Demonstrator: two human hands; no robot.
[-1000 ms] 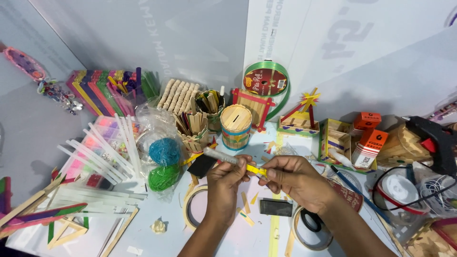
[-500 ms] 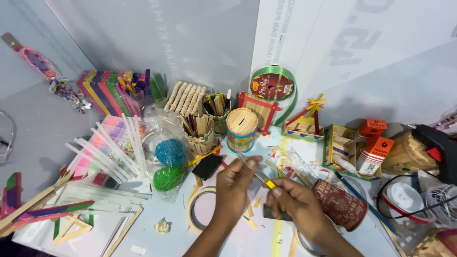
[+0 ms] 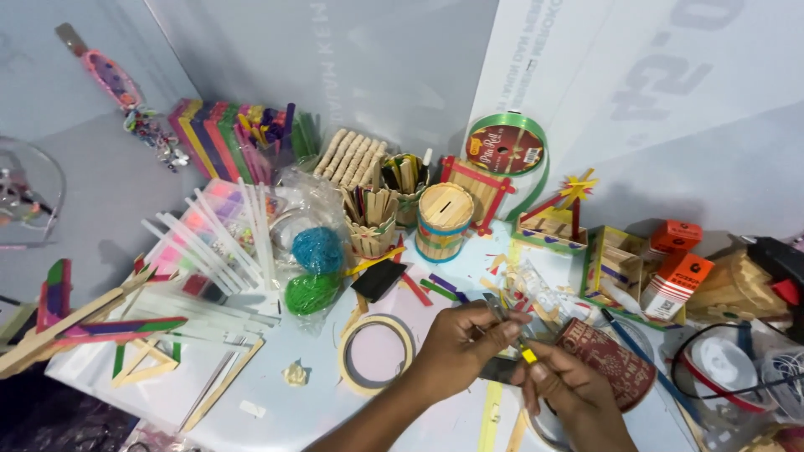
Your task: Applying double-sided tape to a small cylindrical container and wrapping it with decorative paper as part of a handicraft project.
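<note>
My left hand (image 3: 459, 343) is curled closed around the grey end of a small utility knife (image 3: 512, 335), and my right hand (image 3: 569, 393) pinches the same tool lower down, fingertips meeting just by its yellow slider; the knife lies between the two hands above the pale blue table (image 3: 402, 410). Most of its body is buried under my fingers, so I cannot tell whether the blade is out. A dark flat piece sits under my hands, too covered to identify. Just to the right, a dark red patterned roll (image 3: 610, 362) is half hidden by my right hand. A roll of masking tape (image 3: 375, 353) lies to the left of my left wrist, near a black sponge pad (image 3: 378, 279). Further back stand a round stick-built box (image 3: 444, 221) with a slot in its lid and a green ribbon spool (image 3: 506, 151) against the wall. At the right edge, a white cable coil (image 3: 727, 368) is cut off by the frame.
</note>
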